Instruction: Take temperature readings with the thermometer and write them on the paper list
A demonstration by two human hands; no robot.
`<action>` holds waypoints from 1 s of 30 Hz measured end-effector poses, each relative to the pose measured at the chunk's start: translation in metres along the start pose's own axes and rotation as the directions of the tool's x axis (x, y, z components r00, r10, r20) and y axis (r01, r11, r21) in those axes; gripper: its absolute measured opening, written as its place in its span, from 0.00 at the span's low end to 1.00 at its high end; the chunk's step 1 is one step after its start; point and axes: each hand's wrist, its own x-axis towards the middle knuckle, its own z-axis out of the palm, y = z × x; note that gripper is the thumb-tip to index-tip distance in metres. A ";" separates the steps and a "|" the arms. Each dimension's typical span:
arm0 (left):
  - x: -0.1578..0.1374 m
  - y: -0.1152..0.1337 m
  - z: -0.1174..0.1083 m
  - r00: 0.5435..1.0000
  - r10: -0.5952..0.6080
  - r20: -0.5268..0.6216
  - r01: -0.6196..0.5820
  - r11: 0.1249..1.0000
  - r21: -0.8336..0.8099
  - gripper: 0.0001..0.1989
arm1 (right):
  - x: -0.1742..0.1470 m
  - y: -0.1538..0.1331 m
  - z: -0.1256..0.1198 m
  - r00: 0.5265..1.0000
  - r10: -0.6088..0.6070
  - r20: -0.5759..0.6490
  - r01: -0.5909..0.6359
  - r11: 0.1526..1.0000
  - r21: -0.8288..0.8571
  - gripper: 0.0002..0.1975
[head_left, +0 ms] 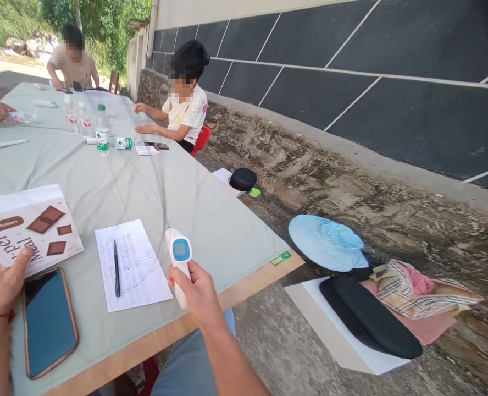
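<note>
My right hand (197, 290) is wrapped round the handle of a white infrared thermometer (182, 264), held above the table's near edge. Its small blue screen faces me. At the left, my left hand (5, 280) grips a white box (33, 231) printed with brown chocolate pieces, thumb on the front. Just below that box lies a smartphone (50, 324) with a dark screen and brown case. Between my hands is a handwritten sheet of paper (145, 264) with a black pen (116, 269) on it.
Farther along the cloth-covered table (178, 187) are water bottles (102, 132) and a white device (148, 150). Several other people sit around it. On the ground at right lie a blue hat (326, 242), a black case (367, 316) and a checked cloth (425, 294).
</note>
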 end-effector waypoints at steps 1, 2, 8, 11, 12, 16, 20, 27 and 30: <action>0.000 0.000 0.000 1.000 0.003 0.000 -0.003 1.000 -0.003 0.29 | 0.000 0.000 0.000 1.000 -0.004 0.002 0.004 1.000 -0.006 0.17; 0.000 -0.001 0.001 1.000 0.008 -0.001 -0.008 1.000 -0.002 0.29 | 0.000 0.000 0.000 1.000 -0.008 0.005 0.008 1.000 -0.010 0.17; -0.005 -0.001 0.001 0.998 0.055 0.001 -0.055 0.998 -0.025 0.30 | 0.005 0.008 -0.001 1.000 0.000 -0.003 0.000 0.999 -0.036 0.16; -0.006 0.003 0.001 0.997 0.071 -0.012 -0.072 0.997 -0.040 0.30 | 0.014 0.014 -0.001 0.999 -0.019 -0.044 0.015 0.995 -0.097 0.15; -0.007 0.004 0.001 0.997 0.077 -0.016 -0.078 0.996 -0.043 0.29 | 0.018 0.016 -0.002 0.998 -0.025 -0.053 0.018 0.992 -0.128 0.15; -0.009 0.012 0.000 0.985 0.168 -0.047 -0.172 0.981 -0.085 0.24 | 0.040 0.026 -0.009 0.999 -0.015 -0.041 0.003 0.959 -0.282 0.15; -0.011 0.019 0.000 0.952 0.293 -0.092 -0.306 0.933 -0.189 0.22 | 0.065 0.038 -0.020 0.999 0.018 -0.049 -0.042 0.846 -0.532 0.12; -0.010 0.021 -0.001 0.952 0.299 -0.074 -0.307 0.909 -0.283 0.22 | 0.092 0.052 -0.032 0.990 0.034 -0.139 -0.139 0.453 -0.881 0.16; -0.009 0.020 -0.001 0.957 0.287 -0.048 -0.287 0.904 -0.317 0.23 | 0.093 0.059 -0.035 0.989 0.078 -0.125 -0.145 0.363 -0.921 0.17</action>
